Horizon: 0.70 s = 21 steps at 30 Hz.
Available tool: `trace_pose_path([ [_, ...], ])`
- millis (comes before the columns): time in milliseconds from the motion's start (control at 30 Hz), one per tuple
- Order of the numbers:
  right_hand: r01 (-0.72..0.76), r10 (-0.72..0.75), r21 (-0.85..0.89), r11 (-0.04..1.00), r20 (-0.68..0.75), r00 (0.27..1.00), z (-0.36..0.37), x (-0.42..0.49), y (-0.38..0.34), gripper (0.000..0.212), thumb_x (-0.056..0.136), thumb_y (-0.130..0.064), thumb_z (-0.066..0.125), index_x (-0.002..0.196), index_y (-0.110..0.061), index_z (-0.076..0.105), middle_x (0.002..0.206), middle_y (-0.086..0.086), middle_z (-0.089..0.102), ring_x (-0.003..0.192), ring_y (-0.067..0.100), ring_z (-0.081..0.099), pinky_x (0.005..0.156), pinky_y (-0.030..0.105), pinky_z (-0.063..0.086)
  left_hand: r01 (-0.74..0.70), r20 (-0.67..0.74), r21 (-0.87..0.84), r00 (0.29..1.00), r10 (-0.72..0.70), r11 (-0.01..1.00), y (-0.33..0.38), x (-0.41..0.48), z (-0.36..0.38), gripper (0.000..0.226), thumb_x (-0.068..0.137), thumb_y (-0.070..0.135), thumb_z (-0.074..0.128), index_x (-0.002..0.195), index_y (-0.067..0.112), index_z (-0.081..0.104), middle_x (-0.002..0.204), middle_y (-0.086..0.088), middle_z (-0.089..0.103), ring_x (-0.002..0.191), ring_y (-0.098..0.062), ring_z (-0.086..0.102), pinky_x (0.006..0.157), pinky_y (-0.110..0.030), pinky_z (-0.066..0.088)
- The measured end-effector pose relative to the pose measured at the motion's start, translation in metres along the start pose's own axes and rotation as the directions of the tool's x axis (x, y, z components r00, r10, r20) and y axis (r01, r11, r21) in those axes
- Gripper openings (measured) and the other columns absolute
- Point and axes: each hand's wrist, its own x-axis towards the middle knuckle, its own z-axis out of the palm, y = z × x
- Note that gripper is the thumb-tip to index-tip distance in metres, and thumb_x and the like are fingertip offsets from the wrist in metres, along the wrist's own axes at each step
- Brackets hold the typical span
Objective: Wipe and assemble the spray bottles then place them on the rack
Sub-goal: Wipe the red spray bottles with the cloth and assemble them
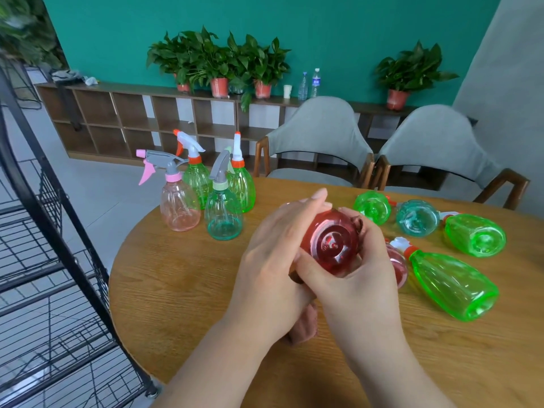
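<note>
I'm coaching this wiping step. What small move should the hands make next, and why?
Probably turn the red bottle a little within both hands and rub on: its base faces the camera, and the pinkish cloth mostly hangs below the left hand.

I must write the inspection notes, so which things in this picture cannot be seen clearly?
Head view only:
- red bottle: neck and top hidden behind left hand and right hand.
- cloth: mostly covered by the hands.
- pink bottle: hidden behind right hand.
- rack: cut off by left edge.
</note>
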Motion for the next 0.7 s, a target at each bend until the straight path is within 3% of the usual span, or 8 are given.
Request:
trace_pose_path([
  [133,0.094,-0.107,-0.117,0.989,-0.111,0.988,0.002,0.002,0.005,0.083,0.062,-0.027,0.097,0.131,-0.043,0.054,0.119,-0.021,0.067,0.111,-0.003,0.067,0.089,0.015,0.056,0.116,0.066,-0.126,0.992,-0.108,0.985,0.009,-0.004,0.002,0.112,0.081,-0.001,0.088,0.165,0.041,0.028,0.158,0.021,0.051,0.155,-0.012,0.042,0.123,-0.041,0.043],
  [267,0.147,-0.169,-0.138,0.979,-0.167,0.971,0.003,0.002,0.006,0.086,0.062,-0.03,0.098,0.135,-0.042,0.053,0.125,-0.019,0.064,0.116,0.002,0.065,0.094,0.02,0.056,0.168,0.074,-0.217,0.985,-0.155,0.962,0.01,-0.008,0.004,0.112,0.081,-0.002,0.088,0.165,0.043,0.029,0.163,0.015,0.047,0.156,-0.015,0.04,0.123,-0.04,0.041],
  [367,0.204,-0.237,-0.165,0.965,-0.214,0.948,0.001,0.003,0.009,0.091,0.063,-0.029,0.098,0.141,-0.037,0.053,0.132,-0.014,0.062,0.123,0.009,0.063,0.102,0.031,0.055,0.227,-0.068,-0.271,0.965,-0.254,0.935,0.005,-0.01,0.009,0.086,0.091,-0.008,0.075,0.16,0.032,0.044,0.155,0.008,0.054,0.149,-0.02,0.049,0.12,-0.038,0.044],
  [467,0.246,-0.289,-0.191,0.95,-0.25,0.924,-0.001,0.004,0.014,0.098,0.063,-0.025,0.102,0.145,-0.037,0.051,0.14,-0.011,0.058,0.13,0.014,0.061,0.106,0.031,0.053,0.356,-0.173,-0.262,0.897,-0.406,0.897,0.009,-0.008,0.012,0.05,0.101,-0.004,0.063,0.14,0.027,0.066,0.127,0.008,0.069,0.126,-0.016,0.065,0.102,-0.025,0.054],
  [533,0.286,-0.338,-0.222,0.932,-0.256,0.906,-0.001,0.005,0.017,0.102,0.061,-0.023,0.103,0.147,-0.034,0.05,0.144,-0.008,0.056,0.134,0.018,0.059,0.109,0.033,0.051,0.514,-0.035,-0.444,0.809,-0.587,0.734,0.021,-0.003,0.012,0.036,0.11,0.006,0.054,0.12,0.031,0.077,0.109,0.009,0.078,0.109,-0.008,0.072,0.087,-0.016,0.056],
  [600,0.339,-0.406,-0.279,0.898,-0.234,0.883,-0.001,0.004,0.02,0.103,0.06,-0.022,0.103,0.148,-0.027,0.05,0.147,-0.005,0.052,0.139,0.018,0.055,0.113,0.034,0.048,0.633,0.164,-0.525,0.731,-0.662,0.569,0.029,0.002,0.01,0.037,0.112,0.041,0.048,0.102,0.031,0.083,0.103,0.01,0.081,0.102,-0.004,0.074,0.088,-0.017,0.055],
  [633,0.367,-0.439,-0.307,0.878,-0.213,0.873,-0.002,0.004,0.022,0.102,0.061,-0.021,0.103,0.148,-0.023,0.05,0.148,-0.003,0.051,0.141,0.017,0.052,0.116,0.031,0.045,0.665,0.245,-0.527,0.715,-0.655,0.529,0.029,0.003,0.009,0.047,0.108,0.057,0.046,0.105,0.027,0.082,0.106,0.006,0.081,0.106,-0.008,0.075,0.096,-0.024,0.057],
  [700,0.405,-0.471,-0.324,0.855,-0.155,0.869,-0.002,0.004,0.027,0.098,0.067,-0.021,0.101,0.149,-0.016,0.049,0.153,0.003,0.049,0.147,0.015,0.046,0.119,0.024,0.037,0.691,0.356,-0.557,0.7,-0.619,0.461,0.029,0.005,0.007,0.055,0.103,0.066,0.048,0.12,0.023,0.078,0.115,0.002,0.081,0.113,-0.013,0.075,0.104,-0.034,0.056],
])
